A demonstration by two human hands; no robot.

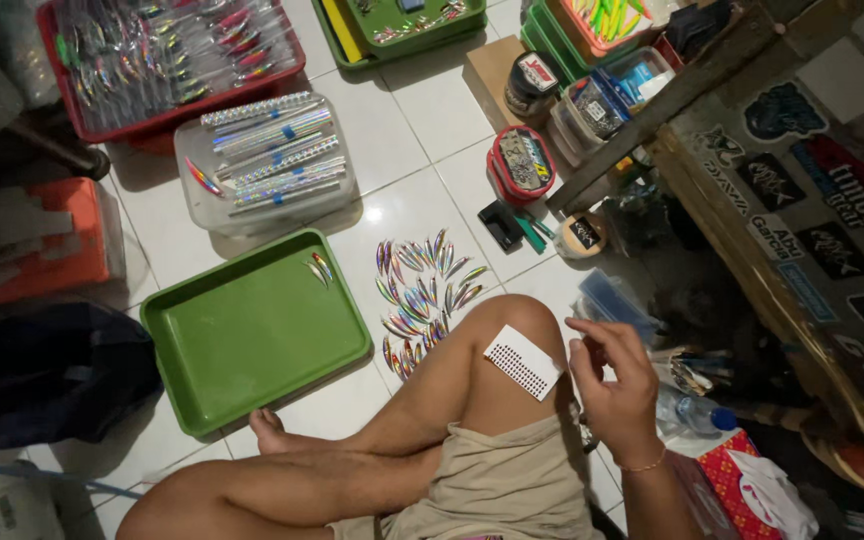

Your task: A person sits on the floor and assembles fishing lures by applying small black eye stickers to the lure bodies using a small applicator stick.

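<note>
Roughly judged, the work is at an early stage, as set out below.

Right hand: the right hand is raised beside the bent knee, fingers loosely curled and thumb and forefinger brought close together at the tip; whether something tiny is pinched there cannot be told.

Left hand: not seen in the head view, so nothing can be said of its grip.

Sticker sheet: a white sheet of small dots is laid on the bare knee, just beside the right hand and not touched by it.

Lure bodies: a heap of shiny, leaf-shaped fish lures is spread on the white tiled floor between the knee and the green tray.

Green tray: the green tray is set on the floor to the left of the heap; only two lures are lain in its far right corner, the rest of it being bare.

Done so far: two pieces appear to have been dealt with and put in the tray, judging by where they lie.

Left to do: nearly the whole heap seems to be waiting on the floor, and most dots are seemingly kept on the sheet.

Surroundings: a clear box of long silver lures and a red crate of packed lures are placed farther off; a round red tin is stood near a wooden frame.
</note>
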